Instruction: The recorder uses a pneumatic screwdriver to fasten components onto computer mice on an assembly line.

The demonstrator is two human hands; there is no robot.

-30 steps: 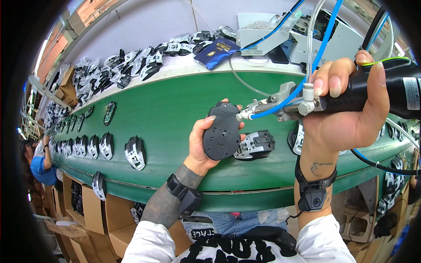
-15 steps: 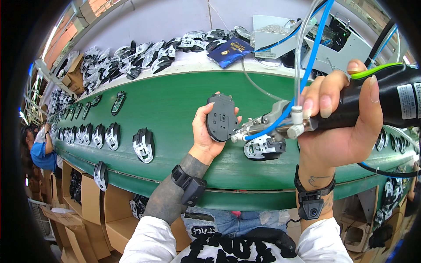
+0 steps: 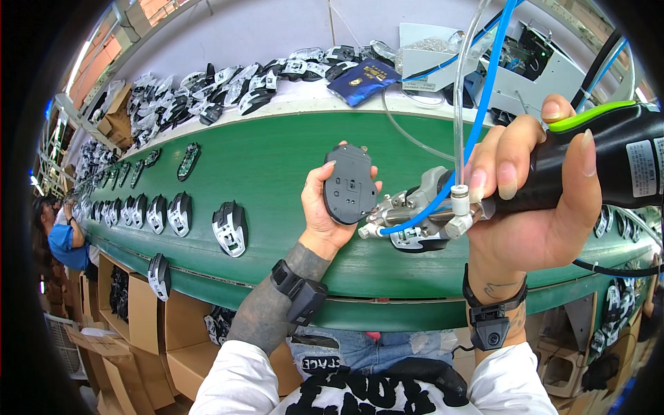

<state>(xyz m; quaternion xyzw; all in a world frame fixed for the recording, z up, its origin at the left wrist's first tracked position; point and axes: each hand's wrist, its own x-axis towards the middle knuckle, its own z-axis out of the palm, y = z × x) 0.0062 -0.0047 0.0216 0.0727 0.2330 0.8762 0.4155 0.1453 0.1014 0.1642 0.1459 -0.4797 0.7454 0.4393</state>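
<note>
My left hand (image 3: 322,216) is closed around a black computer mouse (image 3: 351,185), held above the belt with its flat underside facing me. My right hand (image 3: 515,218) grips a black electric screwdriver (image 3: 595,166) with a green lever, lying level from the right. Its metal nose (image 3: 415,213), fitted with a blue and a clear hose, reaches the lower right edge of the held mouse. Whether the tip touches the mouse is hard to see. Partly hidden under the nose, an opened mouse with a white-and-black shell (image 3: 420,242) rests on the belt.
A green conveyor belt (image 3: 290,159) crosses in front, carrying a row of mouse shells (image 3: 156,213) at left. Piled shells (image 3: 242,86), a blue packet (image 3: 363,81) and a screw feeder box (image 3: 532,69) stand on the back shelf. Cardboard boxes (image 3: 149,318) sit below left; a co-worker (image 3: 66,238) is far left.
The screwdriver's nose has shifted slightly left and down toward the held mouse, its hoses swinging along. Mouse shells on the belt have drifted a little to the right.
</note>
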